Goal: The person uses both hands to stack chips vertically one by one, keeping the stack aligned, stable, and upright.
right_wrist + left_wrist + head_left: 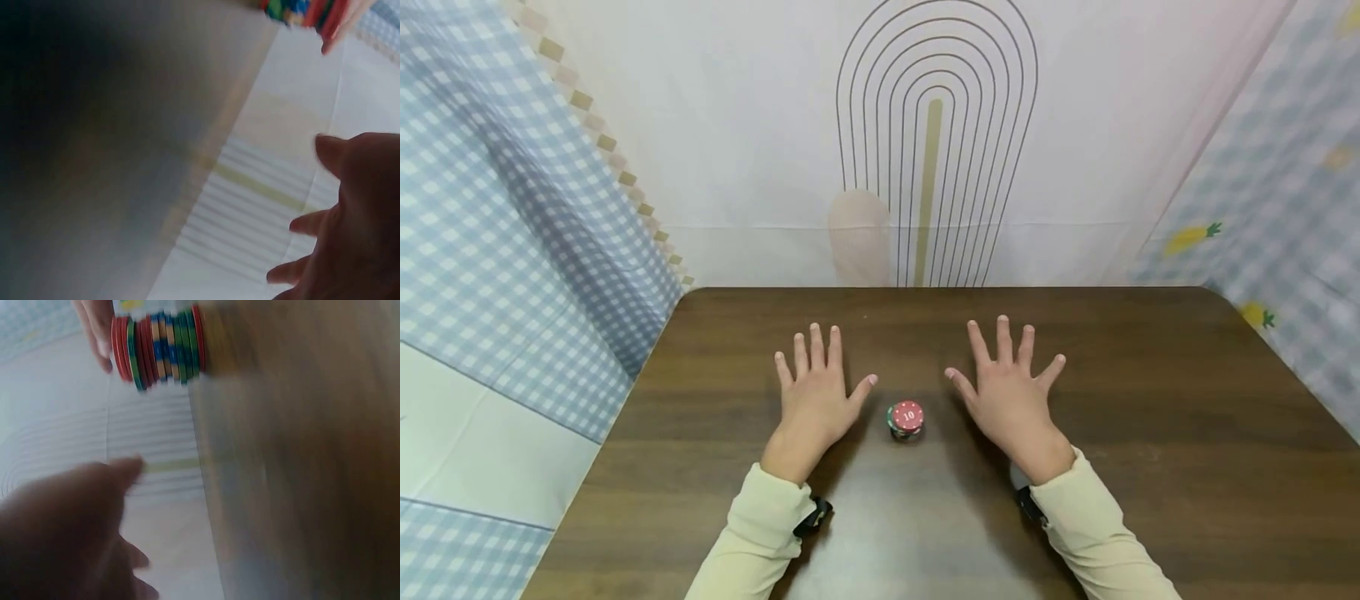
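A stack of poker chips (pixel 907 417) stands on the brown table between the two hands, its red top chip marked 10. Side-on in the left wrist view, the stack (pixel 159 347) shows red, green, blue and tan layers, with one green chip jutting out a little. To its left, my left hand (pixel 817 404) has its fingers spread and straight, thumb toward the chips. On the other side my right hand (pixel 1011 400) is likewise spread, a bit farther from the stack. Neither hand touches the chips. The right wrist view catches only the edge of the stack (pixel 303 11).
The wooden table (pixel 1150 417) ends at a straight far edge. Behind it hangs a pale cloth (pixel 737 125) with an arch pattern. Blue checked cloths (pixel 497 192) hang at both sides. A dark band (pixel 813 517) sits on each wrist.
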Demonstrator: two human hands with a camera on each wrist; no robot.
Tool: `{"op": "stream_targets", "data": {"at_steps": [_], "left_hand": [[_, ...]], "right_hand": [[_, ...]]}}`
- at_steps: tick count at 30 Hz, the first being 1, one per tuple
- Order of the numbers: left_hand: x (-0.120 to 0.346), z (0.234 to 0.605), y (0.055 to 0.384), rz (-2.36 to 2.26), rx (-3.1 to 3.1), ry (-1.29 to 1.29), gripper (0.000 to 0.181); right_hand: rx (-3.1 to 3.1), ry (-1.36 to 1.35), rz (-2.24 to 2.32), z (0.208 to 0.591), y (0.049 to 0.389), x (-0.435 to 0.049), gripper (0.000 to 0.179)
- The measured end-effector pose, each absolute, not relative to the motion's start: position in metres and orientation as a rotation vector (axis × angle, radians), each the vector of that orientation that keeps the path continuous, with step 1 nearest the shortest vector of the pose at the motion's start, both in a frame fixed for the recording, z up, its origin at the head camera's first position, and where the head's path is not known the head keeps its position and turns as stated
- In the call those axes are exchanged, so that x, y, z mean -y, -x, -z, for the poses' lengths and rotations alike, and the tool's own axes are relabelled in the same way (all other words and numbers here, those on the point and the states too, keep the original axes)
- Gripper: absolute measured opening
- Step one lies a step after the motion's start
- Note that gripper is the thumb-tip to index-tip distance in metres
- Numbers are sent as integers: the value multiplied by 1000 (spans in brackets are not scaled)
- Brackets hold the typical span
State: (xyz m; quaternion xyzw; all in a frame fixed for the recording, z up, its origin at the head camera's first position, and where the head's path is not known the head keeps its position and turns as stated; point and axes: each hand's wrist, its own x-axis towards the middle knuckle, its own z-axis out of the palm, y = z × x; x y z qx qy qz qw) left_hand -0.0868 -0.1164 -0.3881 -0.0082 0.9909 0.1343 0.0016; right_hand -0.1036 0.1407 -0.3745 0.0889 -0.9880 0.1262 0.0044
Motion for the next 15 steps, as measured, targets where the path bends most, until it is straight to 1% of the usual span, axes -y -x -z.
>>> {"op": "stream_targets", "data": {"at_steps": [3,8,15], "left_hand": [[102,387,84,-313,-3062,57,93],[78,387,76,-157,-3020,60,83],[63,385,69,-43,-2966,68,79]], "right_hand": [[3093,-278,-353,377,99,-135,80],[3103,-311,-261,379,88,-128,81],[3228,-323,-218,377,74,-113,82]]}}
